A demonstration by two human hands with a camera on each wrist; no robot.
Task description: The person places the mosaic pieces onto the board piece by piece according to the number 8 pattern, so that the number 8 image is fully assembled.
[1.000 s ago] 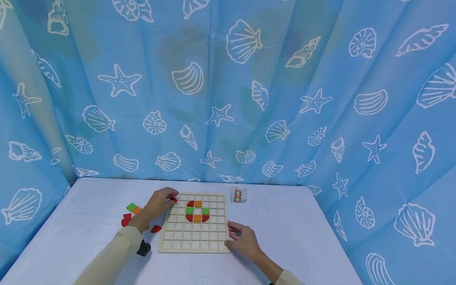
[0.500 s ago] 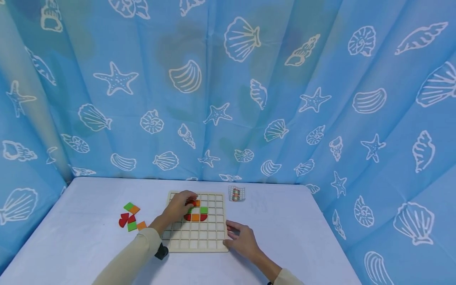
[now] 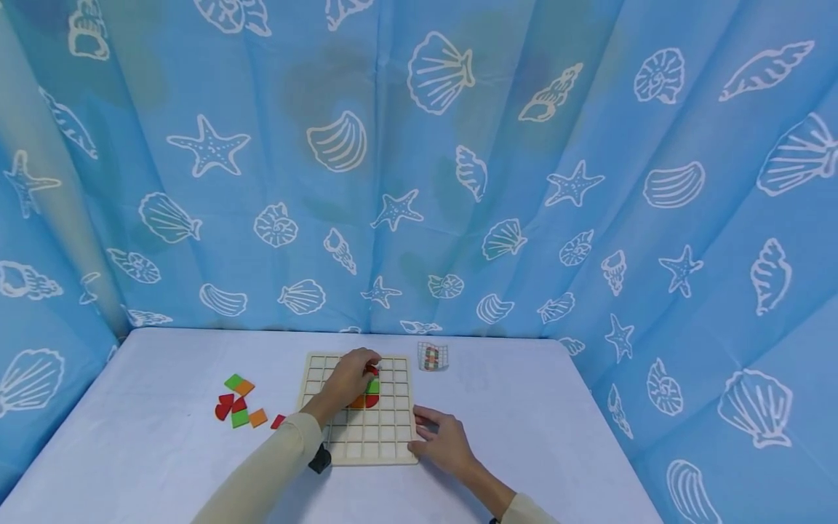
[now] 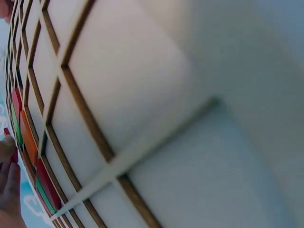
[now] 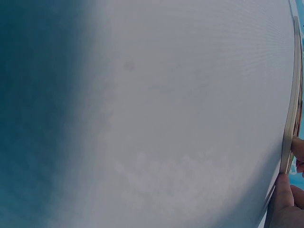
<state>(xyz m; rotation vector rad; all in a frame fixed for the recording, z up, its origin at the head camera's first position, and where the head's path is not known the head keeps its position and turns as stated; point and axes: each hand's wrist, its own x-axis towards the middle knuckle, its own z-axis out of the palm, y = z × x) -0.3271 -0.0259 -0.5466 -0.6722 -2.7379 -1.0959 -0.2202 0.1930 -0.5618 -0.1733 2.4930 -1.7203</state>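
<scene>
A wooden grid board (image 3: 356,453) lies on the table, with red, orange and green tiles (image 4: 29,137) set in its upper middle squares. My left hand (image 3: 347,378) is over these tiles and hides part of them in the head view. Between its thumb and fingers it pinches a red quarter-round tile (image 3: 372,370), which shows at the left border of the left wrist view. My right hand (image 3: 447,442) holds the board's lower right edge, thumb near the corner and fingers farther up the side. In the right wrist view, that thumb (image 5: 283,192) touches the board's rim.
Left of the board lie several loose tiles, among them a green tile (image 3: 239,418), an orange tile (image 3: 258,417) and a red tile (image 3: 278,421). A small pattern card (image 3: 433,357) lies beyond the board's right corner. A blue shell-print curtain (image 3: 393,167) hangs behind the table.
My left hand has moved right, from the board's upper left edge to above the set tiles, carrying the red tile. My right hand has stayed at the board's edge.
</scene>
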